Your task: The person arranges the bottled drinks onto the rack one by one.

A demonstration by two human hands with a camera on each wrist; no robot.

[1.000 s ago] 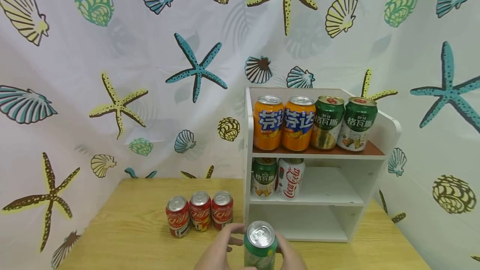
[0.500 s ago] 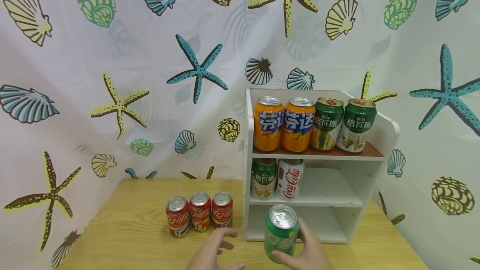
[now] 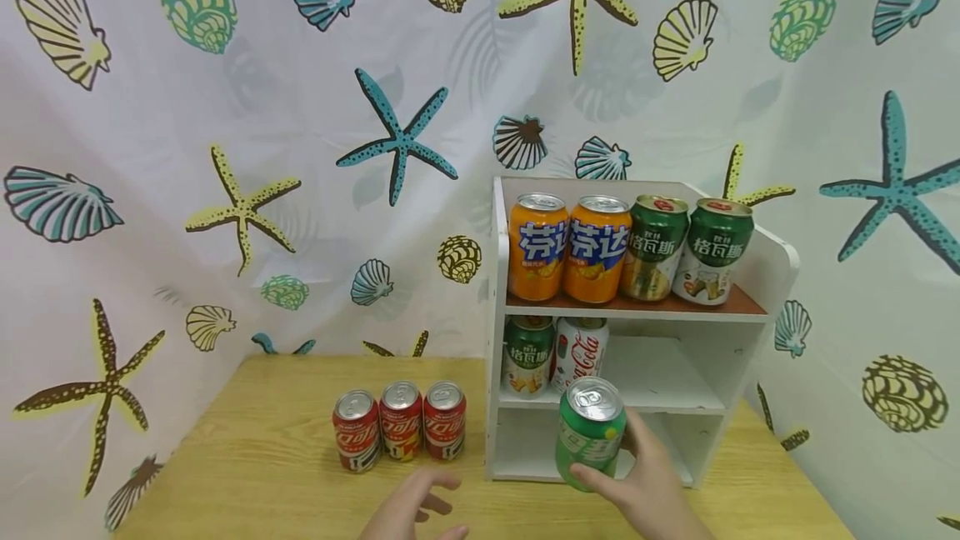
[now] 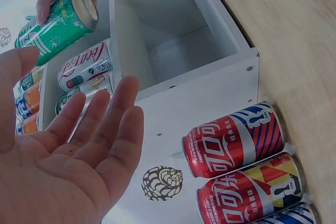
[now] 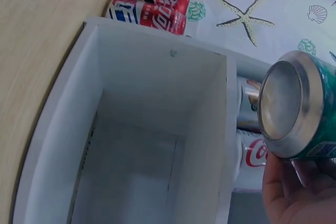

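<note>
My right hand (image 3: 637,482) grips a green soda can (image 3: 592,433) upright, in front of the white shelf unit (image 3: 491,357) at about the middle shelf's edge. The right wrist view shows the silver bottom of that green can (image 5: 286,103). My left hand (image 3: 412,507) holds nothing; its fingers are spread and loosely bent above the table, as the left hand (image 4: 79,166) shows in the left wrist view. Behind the green can stand a white Coca-Cola can (image 3: 581,348) and a green-and-white can (image 3: 528,357) on the middle shelf.
Two orange cans (image 3: 536,248) and two dark green cans (image 3: 712,252) fill the top shelf. Three red cola cans (image 3: 401,422) stand in a row on the wooden table (image 3: 247,448), left of the shelf. A patterned cloth (image 3: 300,123) hangs behind.
The green can has moved up and right, from between both hands to the right hand alone, towards the middle shelf. My left hand has let go and drawn back left.
</note>
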